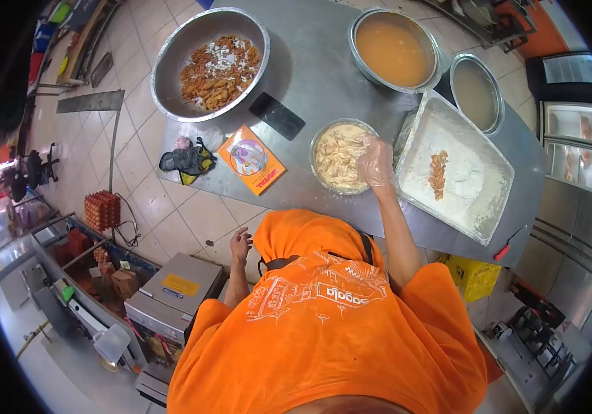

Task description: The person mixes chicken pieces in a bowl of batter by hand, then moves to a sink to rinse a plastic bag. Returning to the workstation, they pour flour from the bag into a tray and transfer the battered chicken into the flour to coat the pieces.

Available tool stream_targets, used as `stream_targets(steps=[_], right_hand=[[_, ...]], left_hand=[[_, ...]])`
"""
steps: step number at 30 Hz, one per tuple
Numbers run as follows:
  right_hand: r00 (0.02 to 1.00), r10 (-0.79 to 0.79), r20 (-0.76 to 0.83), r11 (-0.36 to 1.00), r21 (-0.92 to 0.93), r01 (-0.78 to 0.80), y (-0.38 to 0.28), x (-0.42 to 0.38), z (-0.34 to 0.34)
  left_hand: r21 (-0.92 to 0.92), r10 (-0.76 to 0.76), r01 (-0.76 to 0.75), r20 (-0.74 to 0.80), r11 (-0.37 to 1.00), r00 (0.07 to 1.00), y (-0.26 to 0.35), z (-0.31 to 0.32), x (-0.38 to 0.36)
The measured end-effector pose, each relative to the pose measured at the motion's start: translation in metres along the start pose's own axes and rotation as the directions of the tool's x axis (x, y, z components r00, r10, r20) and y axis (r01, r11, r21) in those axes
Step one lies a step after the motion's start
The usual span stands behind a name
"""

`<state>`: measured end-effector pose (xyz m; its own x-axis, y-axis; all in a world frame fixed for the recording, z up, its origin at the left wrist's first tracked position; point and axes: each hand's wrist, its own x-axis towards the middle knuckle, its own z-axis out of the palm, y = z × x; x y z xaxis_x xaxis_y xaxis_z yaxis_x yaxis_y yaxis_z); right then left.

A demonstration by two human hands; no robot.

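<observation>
My right hand (376,163), in a clear plastic glove, is at the right side of a round metal bowl (316,174). Pale, flour-coated pieces (340,155) fill that bowl. The glove and the angle hide whether the fingers grip anything. Just right of it is a rectangular metal tray (496,217) of white flour (465,172), with a short row of orange-brown pieces (438,175) on top. My left hand (241,243) hangs bare beside my body, below the table edge, with loosely bent fingers apart and nothing in them.
On the metal table (309,62) stand a large basin (165,90) of orange-brown pieces with white powder, a bowl of orange liquid (392,52) and a pot of cloudy liquid (475,93). A phone (277,116), an orange box (251,160) and a red-handled tool (502,252) lie there too.
</observation>
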<state>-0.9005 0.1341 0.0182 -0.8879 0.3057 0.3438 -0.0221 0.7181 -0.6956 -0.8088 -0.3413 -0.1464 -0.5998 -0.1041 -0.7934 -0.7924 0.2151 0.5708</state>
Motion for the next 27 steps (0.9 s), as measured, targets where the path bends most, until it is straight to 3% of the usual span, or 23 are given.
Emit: stream_targets(steps=[3, 5, 6, 8, 9, 11, 16, 18, 19, 21, 24, 27], right_hand=[[0.994, 0.106, 0.018, 0.994, -0.031, -0.105, -0.022, 0.012, -0.016], [0.957, 0.238, 0.168, 0.971, -0.041, -0.234, -0.044, 0.027, -0.031], [0.956, 0.239, 0.169, 0.971, -0.042, -0.236, -0.036, 0.022, -0.027], [0.815, 0.528, 0.236, 0.841, -0.013, -0.541, -0.018, 0.015, -0.017], [0.815, 0.529, 0.235, 0.841, -0.013, -0.542, -0.016, 0.015, -0.016], [0.952, 0.095, 0.29, 0.993, -0.092, -0.071, -0.018, 0.017, -0.012], [0.815, 0.321, 0.483, 0.926, -0.339, -0.164, -0.039, 0.012, 0.01], [0.71, 0.332, 0.621, 0.862, -0.506, 0.039, -0.043, 0.011, 0.017], [0.711, 0.336, 0.618, 0.86, -0.508, 0.035, -0.036, 0.005, 0.023], [0.823, 0.237, 0.517, 0.857, -0.511, 0.074, -0.022, -0.008, 0.035], [0.87, 0.219, 0.441, 0.855, -0.516, 0.046, -0.019, -0.011, 0.032], [0.848, 0.248, 0.468, 0.878, -0.479, 0.008, -0.01, -0.01, 0.033]], left_hand=[[0.008, -0.006, 0.006, 0.002, 1.0, 1.0, 0.005, 0.001, -0.002], [0.001, -0.001, 0.001, 0.007, 1.0, 1.0, 0.005, 0.001, -0.001], [-0.004, 0.005, -0.005, 0.011, 1.0, 1.0, 0.004, 0.001, 0.0], [0.019, 0.008, -0.008, 0.009, 1.0, 1.0, 0.005, 0.003, -0.001], [0.041, 0.011, -0.011, 0.005, 0.999, 1.0, 0.005, 0.003, -0.002], [0.044, 0.013, -0.014, 0.016, 0.999, 1.0, 0.005, 0.003, -0.002], [0.065, 0.023, -0.025, 0.025, 0.998, 0.999, 0.008, 0.002, -0.001], [0.056, 0.032, -0.033, 0.021, 0.998, 0.999, 0.009, 0.002, -0.001], [0.06, 0.033, -0.034, 0.025, 0.998, 0.999, 0.009, 0.002, -0.001], [0.015, 0.026, -0.027, 0.028, 1.0, 0.999, 0.006, 0.002, 0.001], [0.079, -0.003, 0.0, 0.033, 0.997, 0.999, 0.009, 0.002, 0.001], [0.051, 0.007, -0.009, 0.028, 0.999, 1.0, 0.009, 0.004, -0.002]])
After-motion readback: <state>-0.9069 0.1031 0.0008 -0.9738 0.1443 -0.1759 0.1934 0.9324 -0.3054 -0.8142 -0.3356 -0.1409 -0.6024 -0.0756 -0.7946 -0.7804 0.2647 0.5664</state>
